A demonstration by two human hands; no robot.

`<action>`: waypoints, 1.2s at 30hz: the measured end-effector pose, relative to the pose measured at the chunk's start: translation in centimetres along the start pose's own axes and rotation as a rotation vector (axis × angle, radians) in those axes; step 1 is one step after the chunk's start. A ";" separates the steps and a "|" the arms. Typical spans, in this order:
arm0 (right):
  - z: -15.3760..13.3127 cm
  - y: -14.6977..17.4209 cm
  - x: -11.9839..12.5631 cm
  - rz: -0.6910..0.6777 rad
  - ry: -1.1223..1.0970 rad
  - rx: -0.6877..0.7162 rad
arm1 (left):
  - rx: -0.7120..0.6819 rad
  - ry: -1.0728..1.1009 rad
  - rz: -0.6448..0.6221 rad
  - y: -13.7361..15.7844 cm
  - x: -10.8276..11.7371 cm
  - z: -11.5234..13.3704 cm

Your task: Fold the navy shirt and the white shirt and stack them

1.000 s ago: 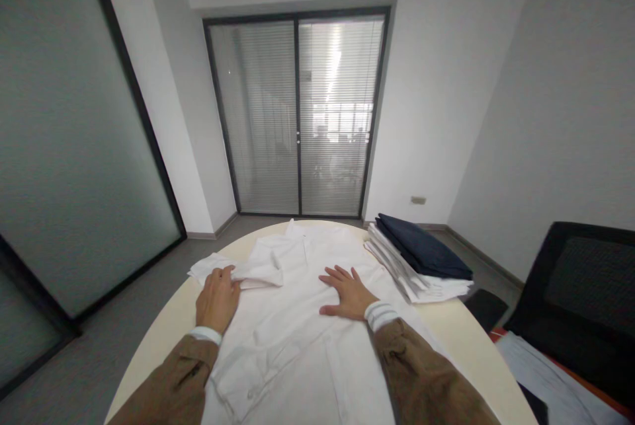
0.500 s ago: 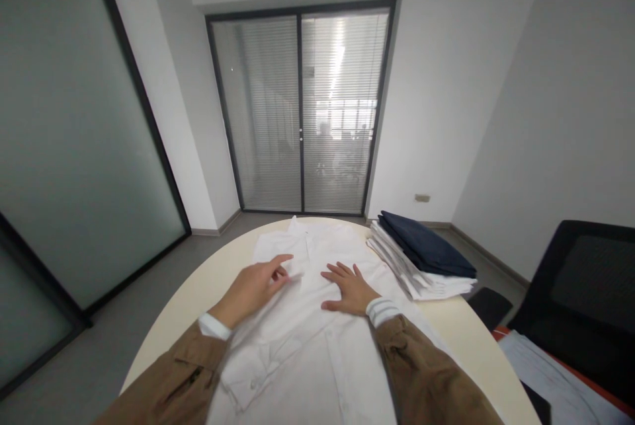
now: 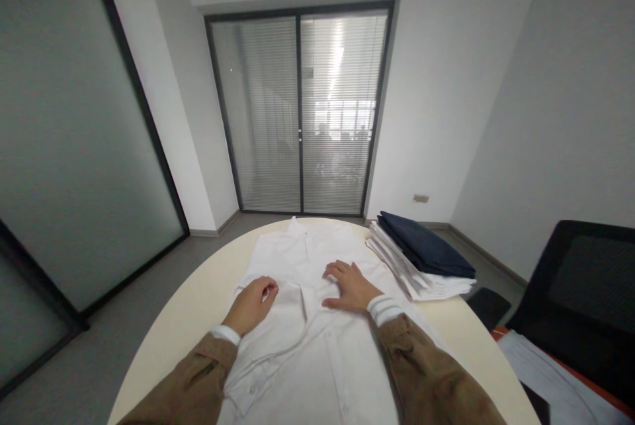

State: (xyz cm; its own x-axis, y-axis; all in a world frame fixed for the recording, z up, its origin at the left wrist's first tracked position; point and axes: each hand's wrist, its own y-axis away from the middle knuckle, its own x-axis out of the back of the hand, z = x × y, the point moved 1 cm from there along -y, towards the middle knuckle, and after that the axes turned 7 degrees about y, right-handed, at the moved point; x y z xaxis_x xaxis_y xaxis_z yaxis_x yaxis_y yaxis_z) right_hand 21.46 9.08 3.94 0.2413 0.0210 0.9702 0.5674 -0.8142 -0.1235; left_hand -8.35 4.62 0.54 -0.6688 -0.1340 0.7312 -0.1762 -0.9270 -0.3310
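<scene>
The room has pale walls, a frosted glass panel (image 3: pixel 74 121) to the left of the hands and a glazed door (image 3: pixel 297 108) with horizontal blinds well beyond them. A round cream table (image 3: pixel 193 299) supports the work. A mesh-back chair (image 3: pixel 590 286) stands to the right of the right hand, well apart.

A white button-front shirt (image 3: pixel 307 372) lies lengthwise on the table, beneath and between the hands. Change over the last second: a loose section of white cloth, held out at the left hand, has been carried inward. The folded-over section (image 3: pixel 288 303) now lies on the shirt body between the hands, and the shirt's left outline is straighter. This suggests that the inward fold on that side is laid but not yet smoothed.

To the right of the right hand, near it, sits a stack of folded white garments (image 3: pixel 397 273), topped by a navy folded garment (image 3: pixel 424 246).

Right hand (image 3: pixel 350 289): fingers spread and slightly arched on the shirt, gripping nothing; position essentially unchanged. Left hand (image 3: pixel 252 306): loosely curled at the shirt's left edge; whether cloth is pinched cannot be determined.

Shirt condition: thin, matte, largely flat beyond the hands; creased nearer the wearer, below the left hand. A cuff (image 3: pixel 245 395) lies there, with a small button (image 3: pixel 253 386).
</scene>
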 end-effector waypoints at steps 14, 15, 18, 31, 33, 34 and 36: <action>-7.5 -0.6 0.2 -0.419 -0.421 -0.159 | -0.020 -0.156 0.304 -0.1 -0.4 -1.2; -7.6 -0.8 0.1 -0.419 -0.534 -0.162 | 0.015 -0.140 0.333 -0.2 -0.4 -1.6; -7.9 -1.3 -0.1 -0.347 -0.800 -0.164 | 0.152 -0.030 0.311 -0.5 -0.4 -3.0; -5.4 -1.6 1.7 0.108 -1.277 -0.454 | 0.205 -0.160 0.221 -0.3 -0.5 -6.1; -5.0 -1.0 2.7 -0.014 -1.214 -0.341 | 0.186 -0.173 0.216 -0.4 -0.7 -6.5; -4.8 -0.8 3.3 -0.084 -1.141 -0.271 | 0.178 -0.172 0.215 -0.4 -0.7 -6.7; -4.1 -0.2 4.7 -0.153 -0.888 -0.153 | 0.167 -0.170 0.212 -0.5 -0.7 -6.9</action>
State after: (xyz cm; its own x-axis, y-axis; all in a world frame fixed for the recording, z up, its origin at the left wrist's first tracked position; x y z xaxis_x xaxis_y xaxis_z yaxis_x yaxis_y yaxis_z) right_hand 19.19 6.96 9.35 0.7249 0.5223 0.4492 0.5477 -0.8325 0.0840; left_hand -12.77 7.57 -3.94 -0.5455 -0.3735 0.7503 0.0848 -0.9152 -0.3939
